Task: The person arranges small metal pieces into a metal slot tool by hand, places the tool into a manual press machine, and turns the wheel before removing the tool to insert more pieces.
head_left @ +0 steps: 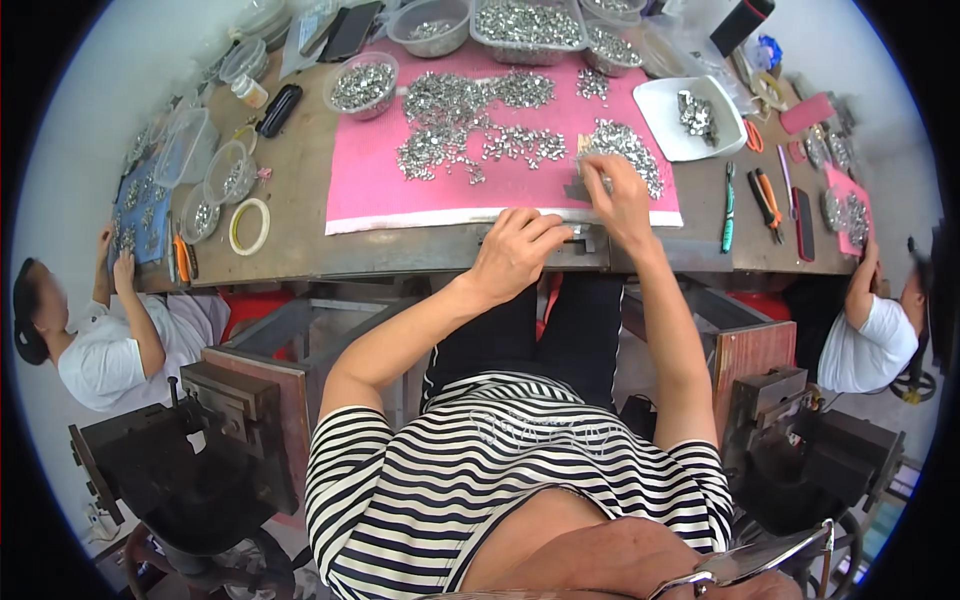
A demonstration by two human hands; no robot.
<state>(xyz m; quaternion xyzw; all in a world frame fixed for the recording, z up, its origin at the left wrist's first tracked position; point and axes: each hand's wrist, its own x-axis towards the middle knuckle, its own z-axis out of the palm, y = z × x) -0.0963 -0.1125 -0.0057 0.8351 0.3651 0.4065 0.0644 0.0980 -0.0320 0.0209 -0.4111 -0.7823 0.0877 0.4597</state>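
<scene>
My left hand (515, 252) is at the table's front edge, its fingers pinched beside a small metal fixture (592, 246). Whatever they hold is too small to make out. My right hand (620, 195) is a little higher and to the right, with thumb and fingers closed together at the near side of a pile of small shiny metal parts (625, 150). Anything between those fingertips is hidden. Both hands are over the front of a pink mat (365, 190). More heaps of the same silvery parts (440, 105) are spread across its middle.
Tubs of metal parts (362, 84) line the back. A white tray (655, 105) stands right, near orange-handled pliers (768, 200) and a green toothbrush-like tool (728, 205). Left are a tape roll (249, 227) and black case (279, 110). A co-worker sits at each side.
</scene>
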